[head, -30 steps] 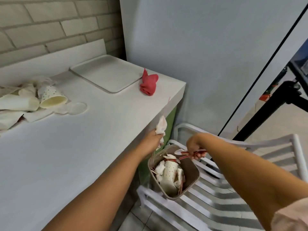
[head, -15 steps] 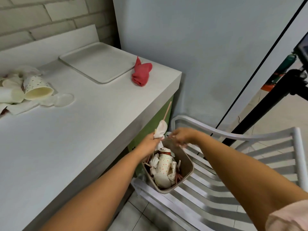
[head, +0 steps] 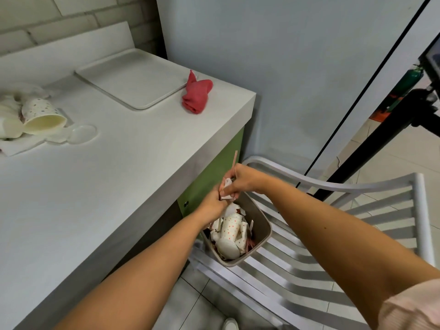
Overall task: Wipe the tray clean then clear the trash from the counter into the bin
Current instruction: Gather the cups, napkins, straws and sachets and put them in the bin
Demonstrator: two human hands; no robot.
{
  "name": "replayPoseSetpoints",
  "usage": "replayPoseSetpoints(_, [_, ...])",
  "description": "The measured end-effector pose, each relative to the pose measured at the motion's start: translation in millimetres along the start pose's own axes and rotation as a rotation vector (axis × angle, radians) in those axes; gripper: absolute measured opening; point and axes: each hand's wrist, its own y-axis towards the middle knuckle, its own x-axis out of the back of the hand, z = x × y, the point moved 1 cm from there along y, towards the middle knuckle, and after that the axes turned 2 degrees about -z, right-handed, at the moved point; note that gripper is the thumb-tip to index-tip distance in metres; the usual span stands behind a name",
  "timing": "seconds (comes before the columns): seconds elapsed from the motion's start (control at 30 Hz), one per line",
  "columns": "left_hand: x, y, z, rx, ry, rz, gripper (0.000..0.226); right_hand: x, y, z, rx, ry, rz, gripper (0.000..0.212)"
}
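1. Two hands meet just above the far rim of the bin. The left hand is curled round a crumpled napkin, and the right hand pinches the same napkin from the other side.
2. Half a second ago the right hand lay spread just beside the left one without holding the napkin. It has since closed in, and the two hands now touch.
3. A second ago the right hand held thin red sticks over the bin; they are no longer in it.
4. A wooden stick rises out of the bundle above the right hand, as it did before. I cannot tell which hand grips it.
5. The bin stands on the slatted seat of a white chair just beside the table. It holds a polka-dot cup among torn paper.
6. On the table, the tray lies at the far corner with the red cloth touching its right edge, unchanged.
7. Well apart at the left, the paper cups and a clear lid lie where they were.
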Motion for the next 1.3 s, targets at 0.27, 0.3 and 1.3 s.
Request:
replayPoseSetpoints(0.27, [16.8,2.5,5.9,0.107,0.147,-0.060,0.087,-42.1,1.0,-47.9,-0.166,-0.192,-0.007,0.009])
replayPoseSetpoints(0.3, [18.8,2.0,5.3,0.104,0.146,-0.072,0.086,-51.5,0.1,-54.1,-0.187,-0.223,0.027,0.009])
replayPoseSetpoints(1.3, [102.2,-44.3,-48.4,-0.318,0.127,-0.487,0.016,-19.3,16.1,111.1,-0.287,-0.732,0.414,0.020])
